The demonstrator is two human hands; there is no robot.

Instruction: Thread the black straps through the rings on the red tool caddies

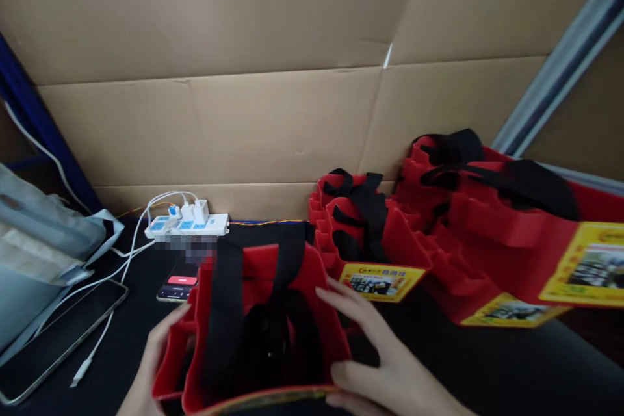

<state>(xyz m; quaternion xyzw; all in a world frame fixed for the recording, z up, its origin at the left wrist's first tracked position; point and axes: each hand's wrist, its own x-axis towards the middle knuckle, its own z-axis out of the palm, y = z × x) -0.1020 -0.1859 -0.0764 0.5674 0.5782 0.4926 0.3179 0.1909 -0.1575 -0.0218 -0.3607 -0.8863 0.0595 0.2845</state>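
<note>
R hand [385,364]: fingers [341,296] stretched out flat & slightly spread, laid against the right outer wall of the red bag [263,325], thumb [344,374] low near the bag's front rim. Not curled round anything, just pressing the side. L hand [149,364]: fingers [168,322] loosely extended, tips on the bag's left wall near its top edge; palm mostly out of frame at the bottom, so can't tell if the thumb grips the fabric.

The red bag sits btwn both hands, front-centre on the dark table [487,370], mouth open twd the camera, two black straps [229,312] running down into it. Bottom rim shows a yellowish edge, cut off by the frame.

Just right of the R fingers: a smaller folded red bag w/ yellow label [380,281], black handles on top. Further right, a pile of red bags [487,234], also w/ black handles & yellow printed labels, leaning twd the cardboard backing [244,123].

Left of the L hand: a phone w/ red screen [178,283] lying flat, close to the bag's left corner. Behind it a white power strip [188,225] w/ chargers plugged in, white cables [117,273] trailing left. Far left, a larger dark-screen phone [53,341] flat on the table, one cable end beside it, and a grey plastic-wrapped bundle [39,240] above that.
</note>
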